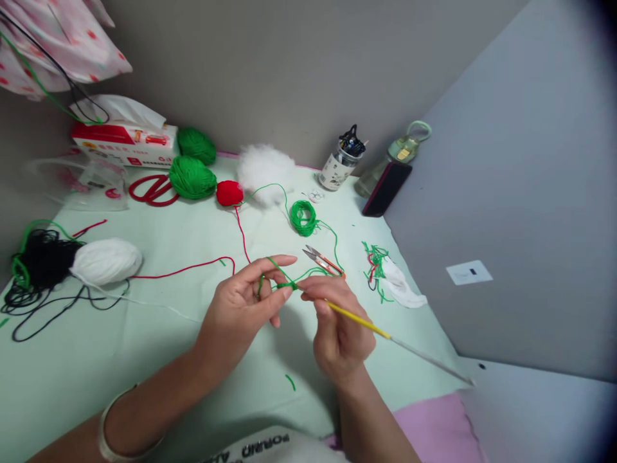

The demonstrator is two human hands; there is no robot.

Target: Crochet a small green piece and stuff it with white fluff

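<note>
Between thumb and fingers, my left hand [245, 296] pinches a small piece of green crochet work [288, 285], with green yarn looped over the fingers. My right hand [342, 321] grips a crochet hook [359, 319] with a yellow handle and a long thin grey end that points down to the right. The hook's working tip meets the green work and is too small to make out. Just beyond my hands lie orange-handled thread snips [324, 260]. A wound coil of green yarn [303, 218] lies behind them, its strand trailing toward my right hand.
Red yarn ball [230, 193], green yarn balls [193, 177], red-handled scissors [154, 190] and white stuffing [266, 172] lie at the back. White yarn [108, 260] and black yarn [43, 260] are left. A pen cup [336, 168], phone [387, 188], bottle [403, 149] and yarn scraps [378, 260] are right.
</note>
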